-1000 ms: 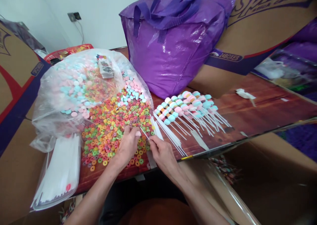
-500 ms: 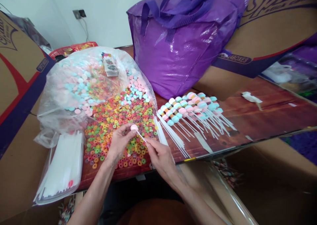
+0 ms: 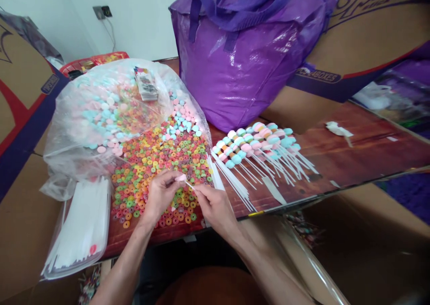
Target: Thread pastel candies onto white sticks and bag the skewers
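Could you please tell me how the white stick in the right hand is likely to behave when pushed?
The stick is probably fairly stiff, as it runs straight from the right hand toward the pink sweet. It looks very thin, so it is likely light and might bend under a hard sideways push.

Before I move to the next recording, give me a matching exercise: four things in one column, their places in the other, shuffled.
Things:
1. Pink candy
2. Candy rings
3. Purple bag
4. Candy skewers

Places:
A. Standing at the back of the table, handles on top
B. Lying in a bunch, right of the loose sticks
C. Pinched in the left hand, at the end of the stick that the right hand holds
D. Spread in a multicoloured layer under the hands

Pairs: 1-C, 2-D, 3-A, 4-B
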Demonstrator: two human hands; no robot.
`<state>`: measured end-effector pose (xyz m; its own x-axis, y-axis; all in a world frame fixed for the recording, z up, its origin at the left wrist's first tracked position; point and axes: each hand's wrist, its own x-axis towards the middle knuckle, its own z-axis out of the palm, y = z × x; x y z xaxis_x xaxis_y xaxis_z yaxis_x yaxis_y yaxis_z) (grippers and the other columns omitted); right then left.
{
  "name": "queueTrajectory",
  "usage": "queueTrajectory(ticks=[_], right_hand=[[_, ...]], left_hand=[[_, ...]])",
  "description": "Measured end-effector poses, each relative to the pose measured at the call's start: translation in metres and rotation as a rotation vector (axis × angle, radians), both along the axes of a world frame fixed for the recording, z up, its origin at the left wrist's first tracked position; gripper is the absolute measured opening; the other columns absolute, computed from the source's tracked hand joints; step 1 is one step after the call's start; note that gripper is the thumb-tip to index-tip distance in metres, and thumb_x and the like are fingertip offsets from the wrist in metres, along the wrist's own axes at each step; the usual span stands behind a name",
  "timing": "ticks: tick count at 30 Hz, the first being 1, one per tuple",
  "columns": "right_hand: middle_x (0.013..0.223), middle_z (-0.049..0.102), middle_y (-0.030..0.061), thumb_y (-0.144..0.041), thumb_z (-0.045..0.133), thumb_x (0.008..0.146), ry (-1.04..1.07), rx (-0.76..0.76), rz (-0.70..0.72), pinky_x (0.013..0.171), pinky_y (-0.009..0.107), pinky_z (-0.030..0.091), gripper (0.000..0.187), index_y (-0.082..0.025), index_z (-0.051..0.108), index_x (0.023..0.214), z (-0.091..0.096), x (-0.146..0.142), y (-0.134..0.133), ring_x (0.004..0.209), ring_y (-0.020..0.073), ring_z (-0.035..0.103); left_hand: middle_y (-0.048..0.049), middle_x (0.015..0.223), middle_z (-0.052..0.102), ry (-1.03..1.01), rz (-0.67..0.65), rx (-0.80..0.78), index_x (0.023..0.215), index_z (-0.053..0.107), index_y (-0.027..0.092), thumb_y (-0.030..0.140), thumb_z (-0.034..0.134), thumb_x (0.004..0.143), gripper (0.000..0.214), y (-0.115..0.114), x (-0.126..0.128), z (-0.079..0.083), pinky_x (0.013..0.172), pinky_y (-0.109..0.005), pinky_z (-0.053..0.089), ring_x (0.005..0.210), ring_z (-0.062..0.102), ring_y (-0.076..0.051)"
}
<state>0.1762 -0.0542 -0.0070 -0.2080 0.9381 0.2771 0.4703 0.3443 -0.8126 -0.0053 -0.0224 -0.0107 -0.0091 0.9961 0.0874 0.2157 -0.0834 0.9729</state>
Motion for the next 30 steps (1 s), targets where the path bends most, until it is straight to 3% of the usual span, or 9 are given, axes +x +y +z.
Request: queueTrajectory(ticks=[7, 10, 13, 18, 21, 30], right_hand=[[0.067, 0.066, 0.0042, -0.016, 0.042, 0.093, -0.115, 0.065, -0.066, 0.060, 0.026, 0.040, 0.026, -0.016, 0.067, 0.086, -0.005, -0.020, 0.004, 0.060, 0.0168, 0.060], [0.064, 0.064, 0.0024, -0.018, 0.041, 0.094, -0.097, 0.033, -0.142, 0.057, 0.025, 0.038, 0.025, -0.017, 0.065, 0.085, -0.008, -0.017, 0.007, 0.055, 0.0150, 0.056], [0.058, 0.058, -0.0008, -0.024, 0.042, 0.096, -0.114, -0.010, -0.210, 0.054, 0.024, 0.034, 0.027, -0.019, 0.063, 0.079, -0.009, -0.003, 0.010, 0.051, 0.0131, 0.050], [0.057, 0.055, -0.0016, -0.027, 0.043, 0.095, -0.155, -0.041, -0.302, 0.054, 0.024, 0.033, 0.027, -0.019, 0.060, 0.075, -0.012, 0.021, 0.011, 0.051, 0.0129, 0.047], [0.056, 0.053, -0.0021, -0.028, 0.043, 0.095, -0.155, -0.052, -0.305, 0.053, 0.024, 0.032, 0.028, -0.019, 0.059, 0.074, -0.013, 0.023, 0.008, 0.049, 0.0126, 0.046], [0.061, 0.061, 0.0013, -0.028, 0.042, 0.096, -0.211, -0.083, -0.279, 0.057, 0.026, 0.034, 0.028, -0.019, 0.064, 0.081, -0.019, 0.016, 0.005, 0.055, 0.0155, 0.054]], left_hand=[[-0.0053, 0.092, 0.069, 0.232, 0.088, 0.096, 0.103, 0.076, 0.021, 0.026, 0.064, 0.089, 0.020, -0.020, 0.016, -0.001, 0.079, -0.028, 0.052, 0.084, 0.065, -0.016], [-0.0072, 0.097, 0.070, 0.219, -0.016, 0.089, 0.109, 0.075, 0.021, 0.030, 0.056, 0.094, 0.026, -0.022, 0.023, 0.003, 0.081, -0.030, 0.053, 0.085, 0.066, -0.017], [-0.0075, 0.102, 0.069, 0.264, -0.078, 0.098, 0.116, 0.072, 0.021, 0.027, 0.050, 0.097, 0.029, -0.009, 0.026, 0.006, 0.080, -0.031, 0.053, 0.084, 0.065, -0.017], [-0.0079, 0.101, 0.062, 0.774, -0.103, 0.176, 0.108, 0.071, 0.023, 0.013, 0.055, 0.089, 0.026, 0.023, 0.029, 0.006, 0.083, -0.035, 0.052, 0.095, 0.061, -0.023], [-0.0087, 0.103, 0.059, 0.990, -0.136, 0.212, 0.100, 0.067, 0.021, 0.012, 0.056, 0.087, 0.019, 0.030, 0.032, 0.003, 0.087, -0.038, 0.051, 0.101, 0.058, -0.025], [-0.0086, 0.097, 0.063, 0.959, -0.135, 0.349, 0.095, 0.062, 0.019, 0.013, 0.048, 0.092, 0.015, 0.026, 0.034, -0.006, 0.088, -0.038, 0.052, 0.096, 0.060, -0.023]])
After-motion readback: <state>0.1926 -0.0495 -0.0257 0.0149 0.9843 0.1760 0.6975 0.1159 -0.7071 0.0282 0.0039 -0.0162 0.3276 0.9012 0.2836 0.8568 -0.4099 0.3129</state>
